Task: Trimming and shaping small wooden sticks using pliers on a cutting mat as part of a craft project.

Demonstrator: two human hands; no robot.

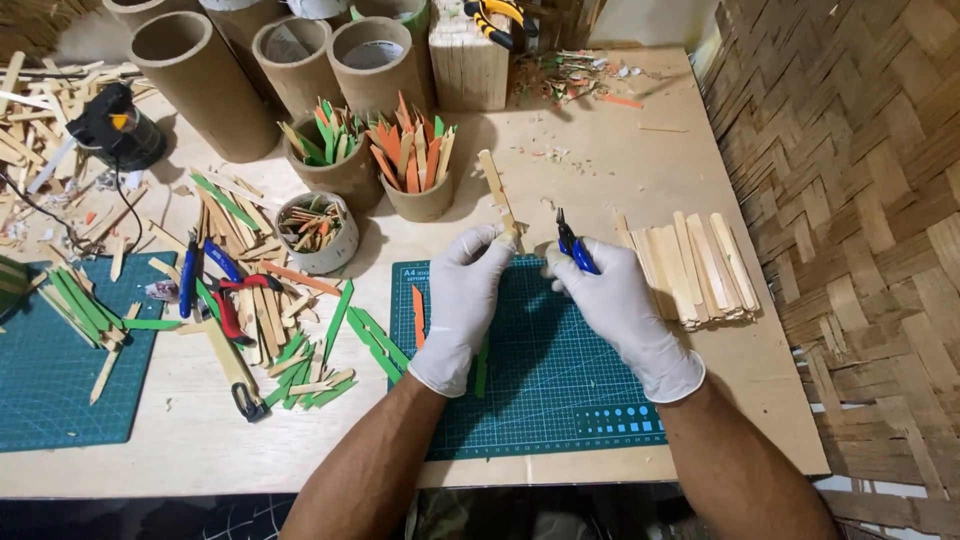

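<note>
a heap of green-painted and bare wood strips (270, 320) litters the surface (600, 170) at left. the gloved left hand (466, 290) pinches a thin flat wooden stick (498, 192), angled up and away over the green gridded cutting mat (540, 370), presenting its lower end. the right hand (612, 300) grips blue-handled cutters (573, 246), tips just beside the stick. pale sticks (692, 268) lie stacked rightward.
</note>
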